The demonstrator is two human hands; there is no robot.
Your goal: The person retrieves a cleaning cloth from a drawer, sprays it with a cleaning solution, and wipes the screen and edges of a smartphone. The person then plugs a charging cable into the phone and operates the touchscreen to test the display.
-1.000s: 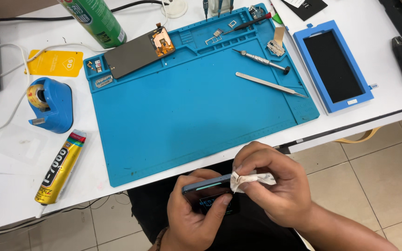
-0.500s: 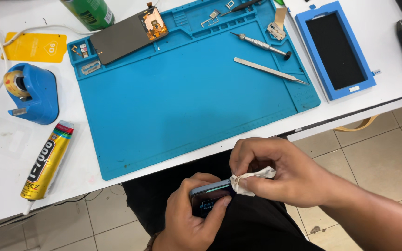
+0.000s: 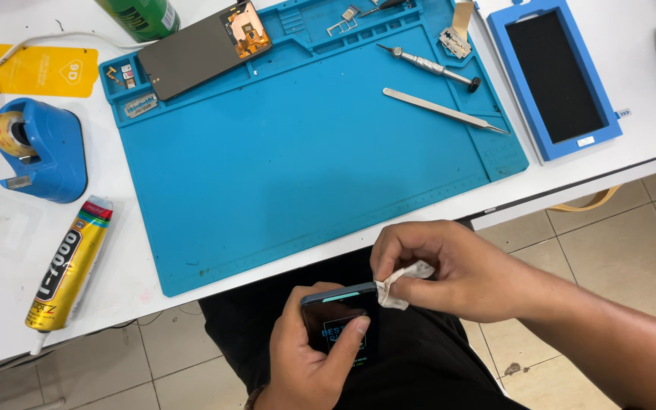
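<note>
Down over the lap, below the near edge of the white surface (image 3: pixel 419 220), the left hand (image 3: pixel 309 357) is curled around a dark phone (image 3: pixel 335 319), thumb laid across its face. The right hand (image 3: pixel 449 269) pinches a small white cloth (image 3: pixel 400 285) against the phone's upper corner, fingers closed tight on it. Nothing lies between the two hands and the surface edge.

On the surface, one blue mat (image 3: pixel 305 152) fills the middle, its centre bare. Left of it lie one glue tube (image 3: pixel 70 266) and one blue tape dispenser (image 3: pixel 39 152), then a yellow card (image 3: pixel 39 72). Along the mat's far side sit one pair of tweezers (image 3: pixel 442 110), one screwdriver (image 3: pixel 427 64) and a dark screen panel (image 3: pixel 203 45). To the right rests a blue frame (image 3: pixel 552 76); a green can (image 3: pixel 142 15) stands at the far edge.
</note>
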